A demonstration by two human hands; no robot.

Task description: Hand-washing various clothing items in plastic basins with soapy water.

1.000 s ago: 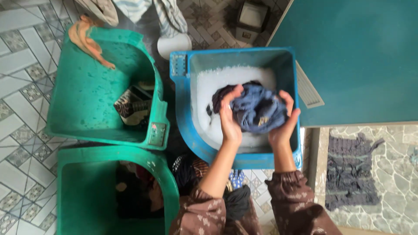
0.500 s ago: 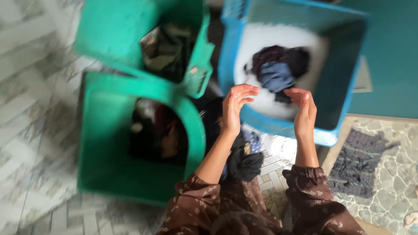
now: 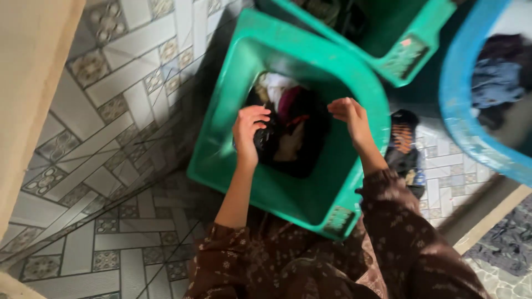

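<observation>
I look down into a green plastic tub [image 3: 233, 94] holding a heap of mixed laundry [image 3: 291, 124], dark, white and red pieces. My left hand [image 3: 250, 128] is curled on a dark garment [image 3: 267, 138] at the left edge of the heap. My right hand [image 3: 350, 115] hovers above the heap's right side, fingers bent, with nothing clearly in it. Brown patterned sleeves cover both my forearms.
A second green tub [image 3: 399, 50] with dark clothes stands behind. A blue tub [image 3: 460, 116] at the right holds foam and the blue cloth [image 3: 493, 80]. A small pile of clothes [image 3: 404, 147] lies on the tiled floor between the tubs. A beige wall [image 3: 27, 83] runs along the left.
My hands let go of the blue cloth in the blue tub, swung left, and came down over the near green tub. The left hand has closed on a dark garment.
</observation>
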